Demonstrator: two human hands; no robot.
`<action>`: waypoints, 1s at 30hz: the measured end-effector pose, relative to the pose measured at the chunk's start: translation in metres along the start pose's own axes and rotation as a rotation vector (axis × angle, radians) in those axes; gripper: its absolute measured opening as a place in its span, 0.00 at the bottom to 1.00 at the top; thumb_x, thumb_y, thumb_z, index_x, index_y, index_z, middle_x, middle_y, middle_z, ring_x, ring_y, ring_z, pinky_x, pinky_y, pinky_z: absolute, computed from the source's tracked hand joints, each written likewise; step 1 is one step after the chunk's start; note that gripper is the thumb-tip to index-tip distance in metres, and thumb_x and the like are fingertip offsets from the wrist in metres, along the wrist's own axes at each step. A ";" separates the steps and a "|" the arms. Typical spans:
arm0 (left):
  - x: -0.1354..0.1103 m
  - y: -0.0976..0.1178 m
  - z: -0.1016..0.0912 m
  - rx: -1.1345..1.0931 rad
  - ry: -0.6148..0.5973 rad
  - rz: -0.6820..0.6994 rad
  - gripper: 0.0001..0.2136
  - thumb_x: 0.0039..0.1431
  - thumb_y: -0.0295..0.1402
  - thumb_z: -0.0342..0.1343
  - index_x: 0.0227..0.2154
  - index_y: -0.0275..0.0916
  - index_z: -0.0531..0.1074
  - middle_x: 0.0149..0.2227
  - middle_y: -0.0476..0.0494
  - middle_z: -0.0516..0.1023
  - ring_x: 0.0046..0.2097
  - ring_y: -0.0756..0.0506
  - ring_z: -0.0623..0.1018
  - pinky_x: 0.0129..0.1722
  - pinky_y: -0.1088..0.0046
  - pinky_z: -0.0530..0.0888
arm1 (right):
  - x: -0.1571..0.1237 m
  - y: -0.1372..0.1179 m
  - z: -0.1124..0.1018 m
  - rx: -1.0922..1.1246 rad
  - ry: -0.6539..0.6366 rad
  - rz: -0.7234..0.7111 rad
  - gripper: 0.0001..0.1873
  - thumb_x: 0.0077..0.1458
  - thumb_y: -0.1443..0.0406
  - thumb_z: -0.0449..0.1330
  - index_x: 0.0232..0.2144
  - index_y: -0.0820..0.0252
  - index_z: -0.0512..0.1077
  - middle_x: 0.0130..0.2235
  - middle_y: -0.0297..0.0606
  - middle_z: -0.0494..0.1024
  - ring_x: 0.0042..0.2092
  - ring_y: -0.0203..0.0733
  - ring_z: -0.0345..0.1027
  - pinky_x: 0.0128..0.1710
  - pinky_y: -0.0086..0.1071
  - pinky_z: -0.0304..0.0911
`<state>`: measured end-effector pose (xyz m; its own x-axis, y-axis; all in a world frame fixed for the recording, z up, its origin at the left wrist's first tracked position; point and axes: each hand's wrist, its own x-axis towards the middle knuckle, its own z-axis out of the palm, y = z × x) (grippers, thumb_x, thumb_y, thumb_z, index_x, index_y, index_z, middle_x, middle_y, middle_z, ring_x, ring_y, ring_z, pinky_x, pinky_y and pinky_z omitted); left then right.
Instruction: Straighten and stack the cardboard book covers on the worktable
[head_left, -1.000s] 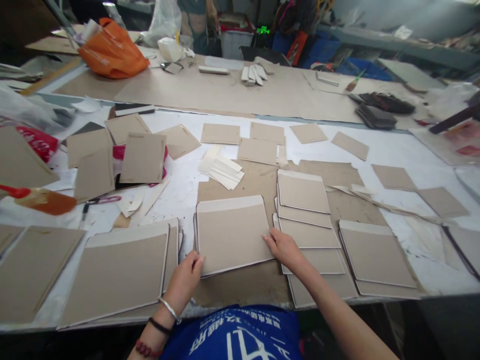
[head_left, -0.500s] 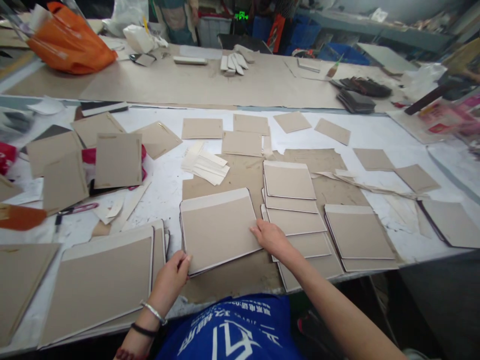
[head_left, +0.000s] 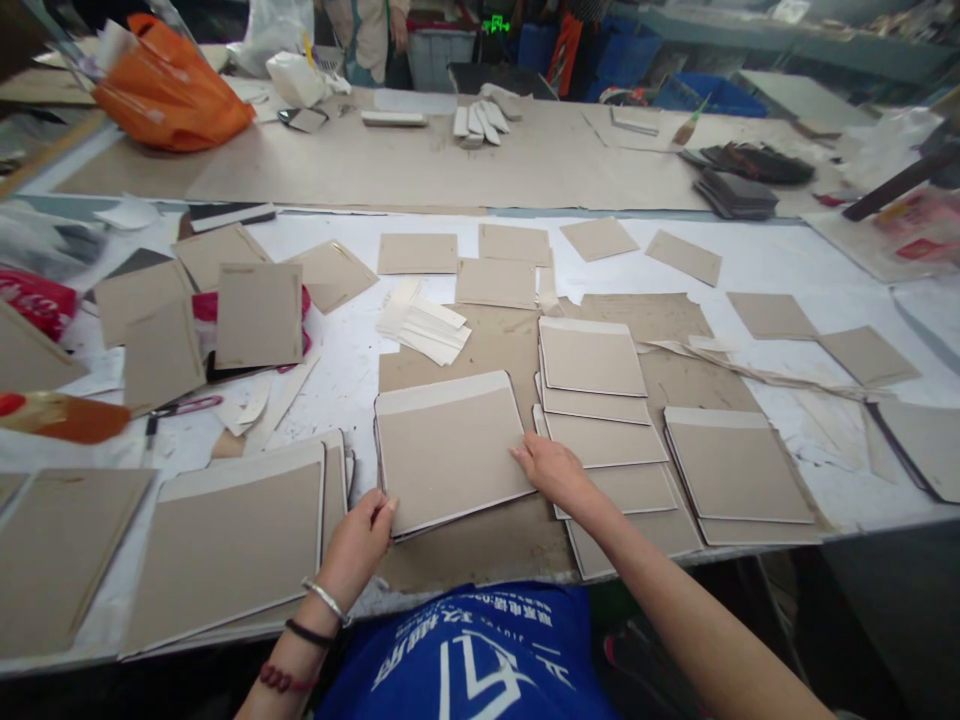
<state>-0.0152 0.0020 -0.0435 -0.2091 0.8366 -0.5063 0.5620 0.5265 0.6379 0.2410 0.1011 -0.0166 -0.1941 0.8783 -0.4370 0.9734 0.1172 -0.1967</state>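
Note:
A small stack of grey-brown board panels (head_left: 454, 455), each with a pale strip along its far edge and thin white edging, lies at a slant before me. My left hand (head_left: 373, 522) pinches its near left corner between thumb and fingers. At the right edge, my right hand (head_left: 551, 468) grips the same stack, fingers closed on the side. Right beside it is an overlapping row of similar panels (head_left: 592, 358). A larger pile of panels (head_left: 240, 540) lies left of my left hand.
Another panel stack (head_left: 739, 465) is at the right. White paper strips (head_left: 427, 325) lie beyond the held stack. At left are loose boards (head_left: 259, 315) and a bottle of amber liquid (head_left: 67, 415). An orange bag (head_left: 172, 90) rests on the far table; a person (head_left: 364, 35) stands behind.
The view has shifted, so everything appears slightly to the right. Both hands keep their grip on the stack of panels, which has hardly moved on the table.

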 end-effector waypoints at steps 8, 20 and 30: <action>0.001 0.000 0.001 0.043 0.011 0.008 0.10 0.52 0.40 0.40 0.20 0.42 0.55 0.15 0.55 0.62 0.21 0.49 0.67 0.23 0.75 0.60 | 0.001 -0.003 -0.002 -0.034 -0.036 0.024 0.14 0.58 0.57 0.43 0.36 0.59 0.63 0.36 0.43 0.74 0.39 0.43 0.68 0.32 0.30 0.53; -0.001 0.008 -0.003 0.100 0.005 0.002 0.09 0.54 0.36 0.40 0.20 0.41 0.55 0.16 0.55 0.61 0.22 0.51 0.67 0.23 0.77 0.58 | 0.002 -0.003 0.000 -0.061 -0.049 0.024 0.14 0.59 0.57 0.43 0.36 0.59 0.63 0.35 0.43 0.74 0.38 0.43 0.68 0.31 0.30 0.51; -0.004 0.016 -0.006 0.218 0.046 0.019 0.10 0.56 0.33 0.42 0.20 0.40 0.59 0.17 0.53 0.64 0.23 0.50 0.68 0.24 0.76 0.60 | 0.003 -0.003 -0.001 -0.060 -0.032 0.012 0.14 0.59 0.57 0.42 0.34 0.59 0.63 0.35 0.42 0.75 0.37 0.43 0.69 0.29 0.29 0.50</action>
<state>-0.0103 0.0081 -0.0283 -0.2304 0.8544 -0.4657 0.7246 0.4700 0.5039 0.2375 0.1034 -0.0163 -0.1853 0.8644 -0.4673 0.9811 0.1355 -0.1385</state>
